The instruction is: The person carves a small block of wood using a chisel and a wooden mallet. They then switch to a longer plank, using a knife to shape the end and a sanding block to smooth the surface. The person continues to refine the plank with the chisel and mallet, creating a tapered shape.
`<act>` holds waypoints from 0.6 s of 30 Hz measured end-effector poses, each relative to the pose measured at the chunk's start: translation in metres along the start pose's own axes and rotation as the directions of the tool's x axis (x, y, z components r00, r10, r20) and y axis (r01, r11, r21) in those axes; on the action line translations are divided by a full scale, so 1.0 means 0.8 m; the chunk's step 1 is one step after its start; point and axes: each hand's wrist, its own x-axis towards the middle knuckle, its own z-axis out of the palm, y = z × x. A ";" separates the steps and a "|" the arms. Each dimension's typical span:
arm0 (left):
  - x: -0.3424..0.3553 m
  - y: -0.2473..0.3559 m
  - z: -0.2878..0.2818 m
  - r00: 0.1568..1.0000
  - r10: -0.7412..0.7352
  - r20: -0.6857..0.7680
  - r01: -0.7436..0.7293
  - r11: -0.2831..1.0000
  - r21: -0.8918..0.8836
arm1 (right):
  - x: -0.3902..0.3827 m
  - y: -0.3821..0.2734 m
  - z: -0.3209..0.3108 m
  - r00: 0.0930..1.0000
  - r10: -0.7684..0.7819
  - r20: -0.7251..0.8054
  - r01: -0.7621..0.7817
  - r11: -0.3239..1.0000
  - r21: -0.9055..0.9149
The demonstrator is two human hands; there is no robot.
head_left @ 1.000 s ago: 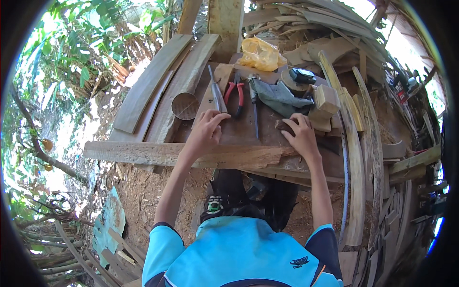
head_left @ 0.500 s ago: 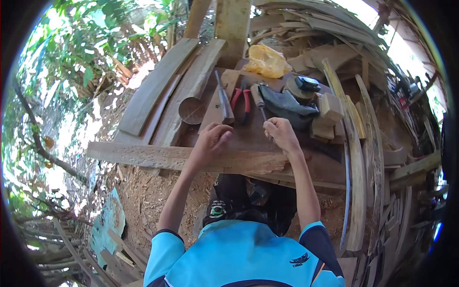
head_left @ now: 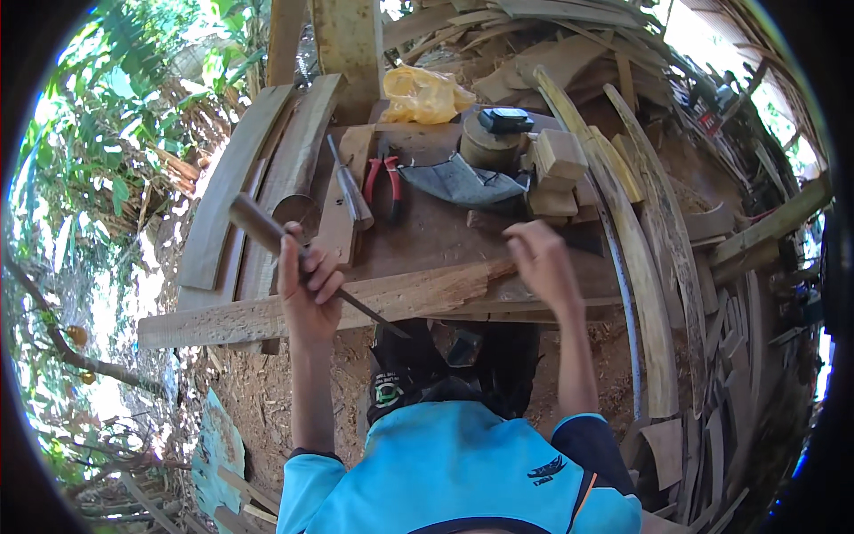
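Observation:
My left hand is closed round a chisel with a brown wooden handle; its handle points up and left, its thin metal blade slants down right past the front board. Beneath the hand lies this long wooden board, rough and chipped at its right end. My right hand is raised over the bench's right side, fingers loosely bent with nothing visible in them. Just beyond it is a brown wooden handle; what it belongs to is partly hidden. Red-handled pliers and another metal tool lie farther back.
A grey cloth, a round wooden block with a black device on top, and stacked wood blocks stand behind. A yellow plastic bag lies at the back. Long curved planks lean along the right.
The chisel has passed from my right hand to my left, which has moved left and turned upward. My right hand has let go and loosened. The whole view has shifted slightly.

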 end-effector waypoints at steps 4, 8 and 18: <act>0.005 -0.004 0.014 0.996 0.071 0.061 -0.079 0.987 0.139 | 0.027 0.069 -0.060 0.931 0.046 -0.362 -0.106 0.984 -0.146; 0.003 -0.034 0.042 0.997 0.028 0.073 -0.042 0.979 0.198 | 0.072 0.108 -0.079 0.825 0.247 -0.508 -0.329 0.941 -0.075; -0.029 -0.017 0.044 0.915 0.016 0.403 -0.180 0.910 0.373 | 0.011 0.186 -0.078 0.723 0.545 -0.425 -0.632 0.769 -0.091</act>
